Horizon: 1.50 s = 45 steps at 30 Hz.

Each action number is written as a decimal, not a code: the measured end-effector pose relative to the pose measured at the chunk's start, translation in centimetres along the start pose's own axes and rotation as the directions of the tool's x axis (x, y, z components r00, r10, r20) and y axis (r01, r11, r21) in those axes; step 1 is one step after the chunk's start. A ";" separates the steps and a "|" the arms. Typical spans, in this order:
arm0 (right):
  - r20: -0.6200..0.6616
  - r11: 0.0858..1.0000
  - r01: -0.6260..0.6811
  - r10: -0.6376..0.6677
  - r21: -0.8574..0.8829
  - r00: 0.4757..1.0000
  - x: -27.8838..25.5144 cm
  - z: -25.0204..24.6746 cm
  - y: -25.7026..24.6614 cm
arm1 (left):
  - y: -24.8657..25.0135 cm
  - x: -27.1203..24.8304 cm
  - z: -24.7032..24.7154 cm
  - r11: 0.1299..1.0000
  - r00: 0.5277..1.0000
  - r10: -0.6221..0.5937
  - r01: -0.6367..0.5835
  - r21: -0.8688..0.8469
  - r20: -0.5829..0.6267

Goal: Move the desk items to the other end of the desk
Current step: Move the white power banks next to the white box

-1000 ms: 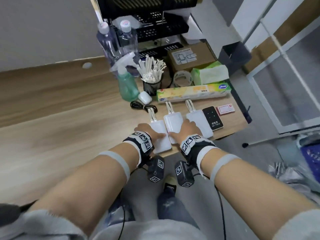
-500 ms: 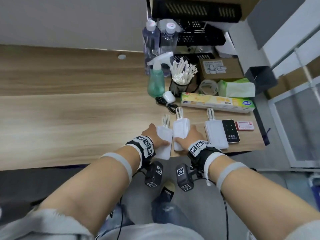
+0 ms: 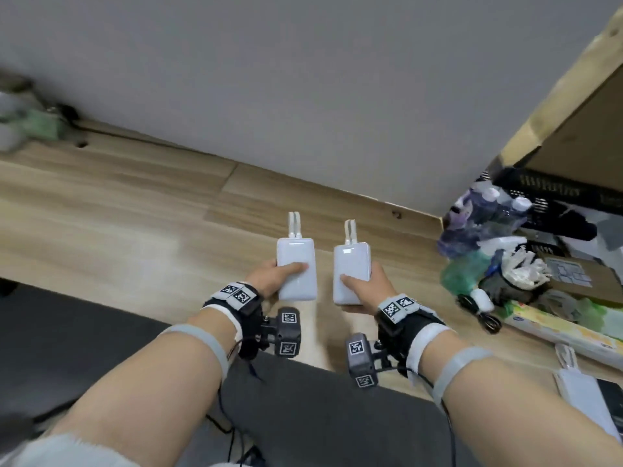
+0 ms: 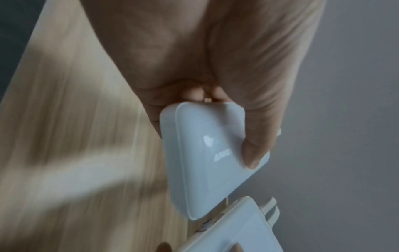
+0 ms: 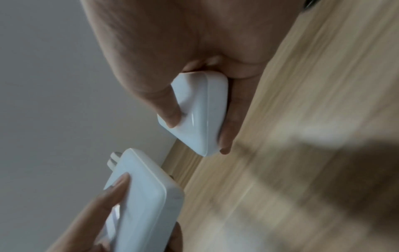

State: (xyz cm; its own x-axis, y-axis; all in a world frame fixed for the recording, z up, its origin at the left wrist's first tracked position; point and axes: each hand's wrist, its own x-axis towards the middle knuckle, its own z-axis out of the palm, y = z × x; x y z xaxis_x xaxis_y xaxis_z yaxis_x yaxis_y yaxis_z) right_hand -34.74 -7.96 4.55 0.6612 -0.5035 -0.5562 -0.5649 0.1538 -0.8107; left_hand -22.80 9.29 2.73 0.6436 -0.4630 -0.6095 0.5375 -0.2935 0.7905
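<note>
My left hand [image 3: 269, 276] grips a white rectangular plastic power bank [image 3: 296, 268], thumb laid across its top face and fingers curled beneath. My right hand [image 3: 365, 287] grips a second white rectangular power bank [image 3: 350, 273] the same way, thumb on top. Both units are held above the light wood-grain desk [image 3: 135, 237], side by side and apart, over the stretch just inside its near edge. Each carries a short white cable loop at the end pointing toward the grey wall [image 3: 303, 79]; whether either unit touches the desk surface I cannot tell.

In the left wrist view, my thumb [image 4: 254, 145] presses the glossy face of the left unit [image 4: 205, 162], which bears a faint printed logo; a corner of the other unit [image 4: 237, 226] shows below it. In the right wrist view, fingers [image 5: 228, 122] wrap the underside of the right unit [image 5: 200, 116].

A third white power bank [image 3: 586, 402] lies flat on the desk toward the right end, near the front edge. Beyond it, also at the right end, sit a long yellow-green carton [image 3: 566, 328], a coiled black cable [image 3: 478, 311] and a blurred green spray bottle [image 3: 465, 274]. Further clutter there is too blurred to identify.
</note>
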 end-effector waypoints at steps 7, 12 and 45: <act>0.223 0.996 0.053 -0.067 0.069 0.973 -0.6 20.1 -8.7 | 2.6 -5.3 -19.9 0.920 0.986 0.058 -0.114 -0.375 -0.158; 0.382 0.994 0.102 -0.082 -0.033 0.920 -1.7 30.9 -12.2 | 2.0 -8.3 -30.2 0.854 0.952 0.040 -0.191 -0.485 -0.304; 0.543 0.949 0.127 0.053 -0.287 0.838 19.3 90.7 -27.4 | 10.8 8.4 -89.4 0.837 0.725 -0.169 -0.252 -0.486 -0.668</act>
State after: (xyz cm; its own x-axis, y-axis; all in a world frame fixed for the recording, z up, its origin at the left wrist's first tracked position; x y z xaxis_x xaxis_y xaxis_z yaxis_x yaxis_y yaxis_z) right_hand 38.25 55.19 -0.53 0.7925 0.0483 -0.6080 -0.5945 -0.1619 -0.7877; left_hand 37.08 76.99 0.81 0.7394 0.2730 -0.6155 0.5521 0.2774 0.7863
